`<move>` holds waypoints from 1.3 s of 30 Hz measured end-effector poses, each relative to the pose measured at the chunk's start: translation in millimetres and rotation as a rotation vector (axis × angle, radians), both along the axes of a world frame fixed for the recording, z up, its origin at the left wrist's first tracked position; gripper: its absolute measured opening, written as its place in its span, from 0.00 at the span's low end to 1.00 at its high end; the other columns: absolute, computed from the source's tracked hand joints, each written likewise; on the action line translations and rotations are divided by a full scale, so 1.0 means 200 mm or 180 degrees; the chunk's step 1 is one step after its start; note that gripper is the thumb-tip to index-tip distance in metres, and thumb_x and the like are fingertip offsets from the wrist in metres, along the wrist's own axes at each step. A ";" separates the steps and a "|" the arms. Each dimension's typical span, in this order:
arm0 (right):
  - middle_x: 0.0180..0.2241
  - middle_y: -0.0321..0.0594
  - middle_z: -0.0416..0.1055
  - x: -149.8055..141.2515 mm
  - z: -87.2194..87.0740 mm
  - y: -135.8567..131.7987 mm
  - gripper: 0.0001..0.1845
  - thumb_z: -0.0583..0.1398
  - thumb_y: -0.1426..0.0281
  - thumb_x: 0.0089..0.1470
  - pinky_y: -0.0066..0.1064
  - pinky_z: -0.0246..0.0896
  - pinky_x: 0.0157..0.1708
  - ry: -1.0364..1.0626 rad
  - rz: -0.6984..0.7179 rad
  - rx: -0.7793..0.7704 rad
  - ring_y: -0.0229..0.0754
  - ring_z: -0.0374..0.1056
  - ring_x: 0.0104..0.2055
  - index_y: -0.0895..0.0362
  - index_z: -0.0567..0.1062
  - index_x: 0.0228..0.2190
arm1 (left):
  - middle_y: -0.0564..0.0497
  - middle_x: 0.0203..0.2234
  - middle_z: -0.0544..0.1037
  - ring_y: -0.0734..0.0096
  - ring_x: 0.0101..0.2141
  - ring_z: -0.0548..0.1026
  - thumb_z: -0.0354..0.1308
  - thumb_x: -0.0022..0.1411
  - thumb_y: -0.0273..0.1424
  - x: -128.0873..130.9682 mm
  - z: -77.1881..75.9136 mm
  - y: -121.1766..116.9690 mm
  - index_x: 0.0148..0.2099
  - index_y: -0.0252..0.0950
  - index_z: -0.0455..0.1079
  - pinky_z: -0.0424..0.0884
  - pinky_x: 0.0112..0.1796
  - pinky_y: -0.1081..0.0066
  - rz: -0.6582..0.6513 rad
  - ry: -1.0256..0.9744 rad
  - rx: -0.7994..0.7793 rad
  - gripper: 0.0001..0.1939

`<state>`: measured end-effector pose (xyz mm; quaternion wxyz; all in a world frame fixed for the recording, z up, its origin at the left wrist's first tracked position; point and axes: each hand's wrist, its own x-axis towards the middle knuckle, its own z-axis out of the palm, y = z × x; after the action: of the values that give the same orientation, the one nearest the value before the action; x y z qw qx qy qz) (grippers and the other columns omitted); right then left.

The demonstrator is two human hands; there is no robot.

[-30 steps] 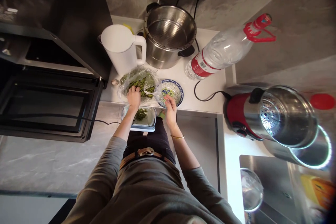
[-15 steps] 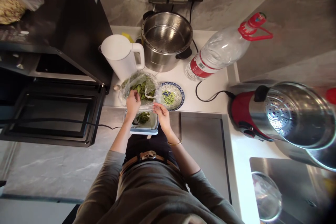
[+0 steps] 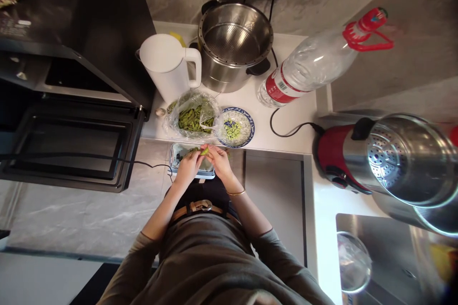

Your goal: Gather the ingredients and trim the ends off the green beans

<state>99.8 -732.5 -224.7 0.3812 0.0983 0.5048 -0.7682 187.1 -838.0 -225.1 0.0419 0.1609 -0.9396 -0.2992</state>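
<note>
My left hand and my right hand meet over a small white tray at the counter's front edge. Both pinch one green bean pod between their fingertips. Empty pods lie in the tray, mostly hidden under my hands. Just beyond stands a clear plastic bag of green pods. To its right a blue-patterned plate holds shelled green beans.
A white kettle and a steel pot stand at the back. A large water bottle lies to the right. A black oven sits left, a red-and-steel appliance right, and a sink lower right.
My left hand left the bag with a pod and drew back toward me. My right hand came from the plate to join it, and both now grip the pod over the tray.
</note>
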 end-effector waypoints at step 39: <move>0.33 0.38 0.80 0.14 0.03 -0.05 0.13 0.66 0.57 0.48 0.42 0.72 0.50 -0.0216 -0.0645 -0.0390 0.47 0.77 0.46 0.52 0.76 0.32 | 0.58 0.11 0.55 0.78 0.15 0.53 0.40 0.63 0.60 0.01 0.02 0.10 0.20 0.39 0.52 0.53 0.20 0.72 0.0174 0.0005 0.2981 0.33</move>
<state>126.8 -741.7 -219.6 0.3238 0.1512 0.4313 -0.8284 188.6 -818.8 -220.4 -0.0266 0.1870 -0.6988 -0.6900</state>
